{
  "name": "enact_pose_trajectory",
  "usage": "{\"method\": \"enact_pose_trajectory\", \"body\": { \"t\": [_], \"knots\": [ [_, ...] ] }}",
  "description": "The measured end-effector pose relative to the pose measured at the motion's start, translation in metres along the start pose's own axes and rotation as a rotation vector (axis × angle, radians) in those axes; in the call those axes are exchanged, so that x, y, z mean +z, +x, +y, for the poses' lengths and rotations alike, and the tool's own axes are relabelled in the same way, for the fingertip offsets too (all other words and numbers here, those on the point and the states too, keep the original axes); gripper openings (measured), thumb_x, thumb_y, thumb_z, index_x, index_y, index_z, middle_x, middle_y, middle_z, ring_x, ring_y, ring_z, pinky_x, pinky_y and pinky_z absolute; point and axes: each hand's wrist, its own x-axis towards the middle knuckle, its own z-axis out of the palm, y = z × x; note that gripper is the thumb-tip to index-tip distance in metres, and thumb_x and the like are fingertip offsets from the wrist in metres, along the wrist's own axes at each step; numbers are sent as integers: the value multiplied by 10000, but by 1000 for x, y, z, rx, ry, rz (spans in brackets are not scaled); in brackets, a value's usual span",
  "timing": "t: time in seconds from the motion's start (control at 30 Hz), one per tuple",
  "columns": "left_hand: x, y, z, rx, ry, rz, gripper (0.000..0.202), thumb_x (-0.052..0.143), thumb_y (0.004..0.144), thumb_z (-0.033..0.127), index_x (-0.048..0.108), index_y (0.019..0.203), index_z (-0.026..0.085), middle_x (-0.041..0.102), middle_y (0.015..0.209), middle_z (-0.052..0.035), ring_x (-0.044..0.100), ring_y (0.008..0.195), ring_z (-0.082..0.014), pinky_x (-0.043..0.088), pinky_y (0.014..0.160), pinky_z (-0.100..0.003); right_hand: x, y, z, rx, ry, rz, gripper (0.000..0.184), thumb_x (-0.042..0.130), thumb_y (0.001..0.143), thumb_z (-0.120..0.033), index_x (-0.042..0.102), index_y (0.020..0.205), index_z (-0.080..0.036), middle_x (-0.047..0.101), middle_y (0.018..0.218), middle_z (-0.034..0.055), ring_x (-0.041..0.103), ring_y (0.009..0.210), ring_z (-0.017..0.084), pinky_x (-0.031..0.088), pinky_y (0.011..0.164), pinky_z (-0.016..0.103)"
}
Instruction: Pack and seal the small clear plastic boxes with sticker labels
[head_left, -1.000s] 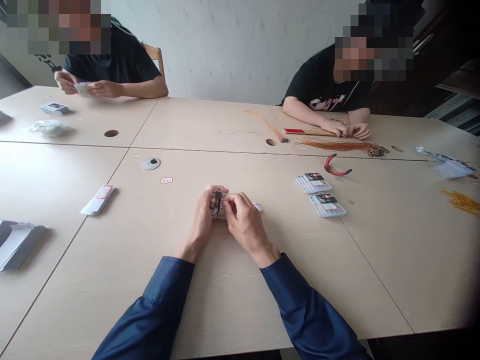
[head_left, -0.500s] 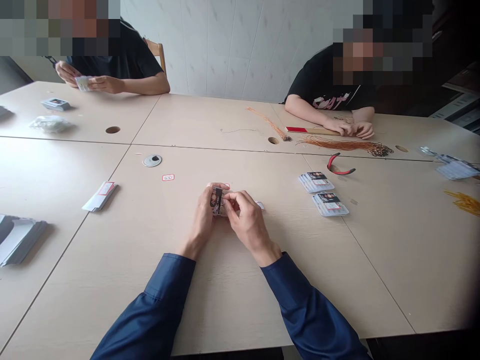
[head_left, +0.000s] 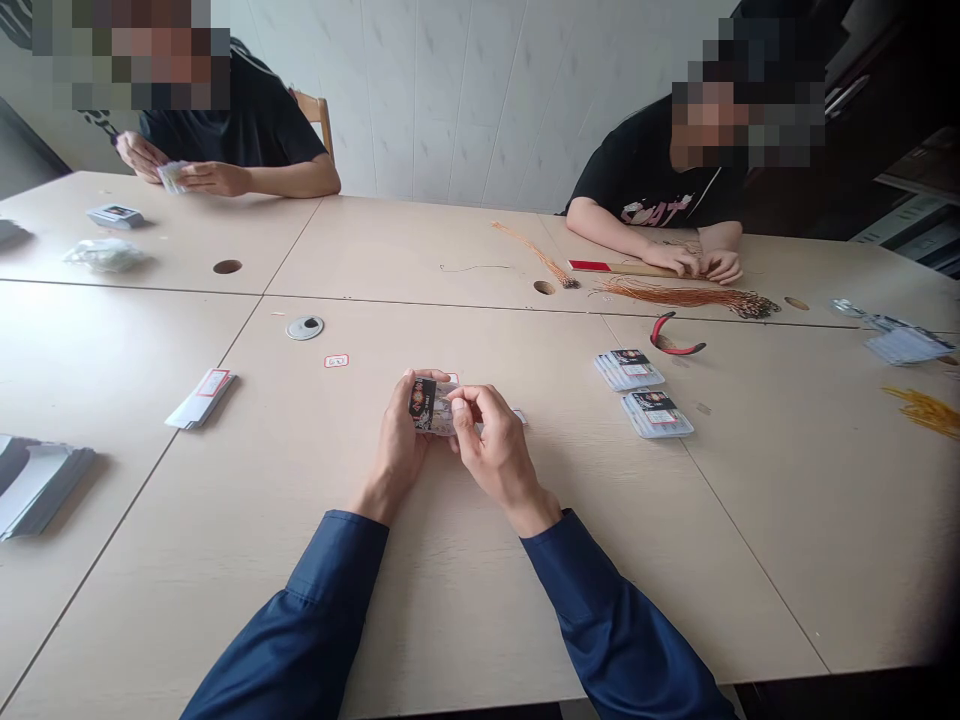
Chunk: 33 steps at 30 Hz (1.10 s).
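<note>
My left hand (head_left: 399, 440) is closed around a small flat clear plastic box (head_left: 444, 412) with a black printed label (head_left: 424, 404) at its left end. The box is tilted toward me above the table. At its right end is my right hand (head_left: 491, 435), thumb and forefinger pinched together; whatever sits between those fingertips is too small to make out. Partly hidden behind my hands, a red-bordered sticker (head_left: 452, 378) and a small white piece (head_left: 519, 416) show on the table.
Two stacks of labelled plastic boxes (head_left: 657, 414) lie to the right, near red-handled pliers (head_left: 675, 350). Folded papers (head_left: 201, 398) and a paper stack (head_left: 45, 480) lie left. Two people sit opposite; one handles a clear packet (head_left: 172, 177), the other works by copper-coloured cords (head_left: 682, 294).
My right fingers have shifted slightly right, and more of the box's clear part shows between my hands. The view has tilted up a little.
</note>
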Motion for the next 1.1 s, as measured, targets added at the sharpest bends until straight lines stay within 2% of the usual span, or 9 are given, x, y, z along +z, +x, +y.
{"method": "enact_pose_trajectory", "body": {
  "t": [0.13,0.27,0.37,0.5,0.67,0.8,0.93,1.03,1.1],
  "knots": [
    [-1,0,0,-17,-29,-36,379,501,905,519,637,891,166,710,942,-78,657,592,-168,491,409,-264,0,-1,0,73,93,19,169,459,985,-303,597,996,-204,693,1006,73,660,714,156,532,649,288],
    [-3,2,0,-40,-79,-48,377,508,896,524,625,908,165,708,903,-81,669,627,-182,506,403,-265,-3,0,-6,176,204,31,195,477,972,-353,592,923,-203,683,828,30,616,561,123,485,510,242],
    [-5,3,0,-47,-102,-51,369,503,899,516,617,920,165,710,899,-86,677,642,-194,512,392,-272,-5,1,-7,208,241,53,179,532,945,-374,580,915,-204,672,762,24,648,641,149,496,537,241],
    [-7,4,2,-42,-128,-73,354,486,906,489,606,932,157,714,940,-110,686,627,-213,510,365,-295,-6,2,0,211,269,82,207,562,939,-409,565,925,-203,652,791,20,629,683,148,523,638,271],
    [-7,4,5,-62,-145,-73,333,487,906,479,599,932,167,707,889,-92,672,596,-200,501,363,-288,-21,-9,-5,359,510,134,307,464,991,-479,474,817,-227,447,680,-42,508,588,124,512,616,281],
    [-8,5,3,-72,-156,-59,335,440,927,453,605,923,161,701,846,-90,663,567,-191,487,359,-273,-57,-56,-29,475,731,190,353,439,1009,-473,401,753,-233,322,717,-39,380,575,116,469,529,255],
    [-8,7,0,-73,-156,-60,394,384,950,482,610,893,165,688,778,-81,651,548,-179,465,373,-252,-105,-132,-51,637,704,337,427,475,999,-485,364,684,-218,258,673,-49,285,538,106,388,461,214],
    [-6,7,-1,-98,-127,-57,446,392,935,575,628,908,198,698,774,-74,650,585,-183,459,407,-249,-133,-192,-50,801,610,472,416,572,957,-490,421,693,-207,305,675,-48,321,548,92,376,462,195],
    [-5,7,-1,-92,-116,-71,446,333,957,539,623,900,205,702,766,-70,632,590,-184,444,417,-256,-141,-232,-40,900,546,545,350,676,895,-469,501,747,-204,391,717,-37,387,587,85,409,502,195]
  ]
}}
